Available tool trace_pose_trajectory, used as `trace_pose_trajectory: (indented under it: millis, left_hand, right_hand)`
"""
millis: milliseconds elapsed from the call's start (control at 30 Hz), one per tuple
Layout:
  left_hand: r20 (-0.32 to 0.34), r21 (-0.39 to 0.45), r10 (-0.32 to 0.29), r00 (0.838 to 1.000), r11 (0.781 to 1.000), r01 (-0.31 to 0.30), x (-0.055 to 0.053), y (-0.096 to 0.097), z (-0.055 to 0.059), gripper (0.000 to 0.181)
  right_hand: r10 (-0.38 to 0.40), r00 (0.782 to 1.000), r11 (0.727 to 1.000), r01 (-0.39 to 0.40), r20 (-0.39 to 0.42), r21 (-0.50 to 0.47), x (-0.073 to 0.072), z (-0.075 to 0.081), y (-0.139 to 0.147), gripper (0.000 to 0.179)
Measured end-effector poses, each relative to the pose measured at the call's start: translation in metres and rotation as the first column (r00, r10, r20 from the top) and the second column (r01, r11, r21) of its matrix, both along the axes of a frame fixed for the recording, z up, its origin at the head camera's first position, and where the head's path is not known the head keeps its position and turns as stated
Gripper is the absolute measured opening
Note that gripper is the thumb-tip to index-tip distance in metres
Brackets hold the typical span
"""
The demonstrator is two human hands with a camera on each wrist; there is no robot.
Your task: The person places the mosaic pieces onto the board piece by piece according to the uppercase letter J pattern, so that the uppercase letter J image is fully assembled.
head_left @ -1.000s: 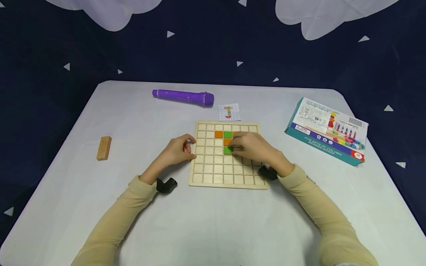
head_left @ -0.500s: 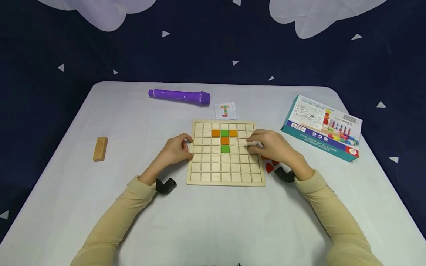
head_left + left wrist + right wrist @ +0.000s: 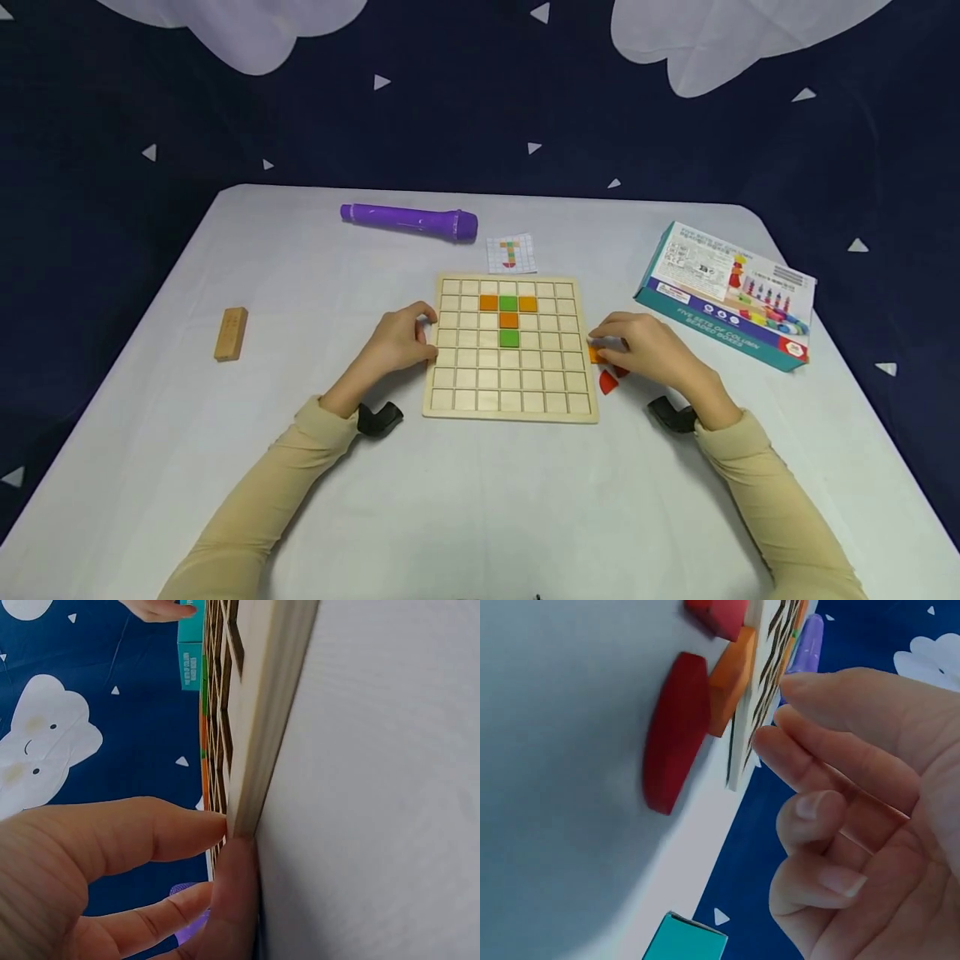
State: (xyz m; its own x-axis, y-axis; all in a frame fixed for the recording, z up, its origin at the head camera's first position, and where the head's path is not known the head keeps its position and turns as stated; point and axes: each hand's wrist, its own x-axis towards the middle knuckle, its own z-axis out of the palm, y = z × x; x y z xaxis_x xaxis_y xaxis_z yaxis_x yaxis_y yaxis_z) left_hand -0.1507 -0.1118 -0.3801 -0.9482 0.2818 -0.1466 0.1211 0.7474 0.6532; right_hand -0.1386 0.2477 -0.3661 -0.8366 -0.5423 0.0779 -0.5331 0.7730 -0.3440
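Note:
A wooden grid board [image 3: 487,402] lies on the table, with orange and green square tiles set in a T shape, such as the lower green tile [image 3: 509,338]. My left hand [image 3: 400,338] pinches the board's left edge; the left wrist view shows thumb and finger at the rim [image 3: 259,735]. Just off the right edge, my right hand [image 3: 651,348] hovers above a loose orange tile [image 3: 731,681] and two red pieces, one a rounded red piece [image 3: 676,735]. Its fingers are loosely bent and nothing sits between them. Another red piece [image 3: 607,382] lies nearer the front.
Behind the board lies a small pattern card [image 3: 512,253] with a coloured T-like figure. A purple toy microphone [image 3: 408,222] rests at the back, a wooden block [image 3: 231,334] at the left. The teal toy box [image 3: 727,296] stands at the back right.
My right hand has moved off the board to the right, uncovering the right orange tile in its cell, and now hovers by the loose pieces. The left hand stays on the board's edge.

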Motion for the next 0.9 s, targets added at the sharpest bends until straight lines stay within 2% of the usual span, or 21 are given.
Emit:
trace_pose_trajectory:
  millis: [267,533,733,900]
  left_hand:
    - [-0.008,-0.005,0.018,1.000,1.000,-0.018,-0.0003,0.0005,0.0003,0.043]
    - [-0.001,-0.037,-0.005,1.000,0.999,0.005,-0.0021,0.0013,-0.0014,0.043]
    - [-0.021,-0.009,-0.021,1.000,1.000,0.020,-0.0030,-0.0008,-0.0026,0.041]
    - [0.001,0.029,-0.028,1.000,0.999,0.028,-0.0035,-0.0053,-0.0038,0.043]
  right_hand:
    - [-0.017,0.998,0.999,0.014,0.054,0.045,-0.0031,-0.0012,0.0051,0.024]
    - [-0.045,0.994,0.999,0.041,0.100,0.034,0.0033,-0.0086,0.0056,0.022]
    - [-0.058,0.993,0.998,0.055,0.103,0.036,0.0022,-0.0086,0.0054,0.018]
    - [-0.030,0.994,1.000,0.028,0.109,0.014,-0.0024,-0.0064,0.0052,0.019]
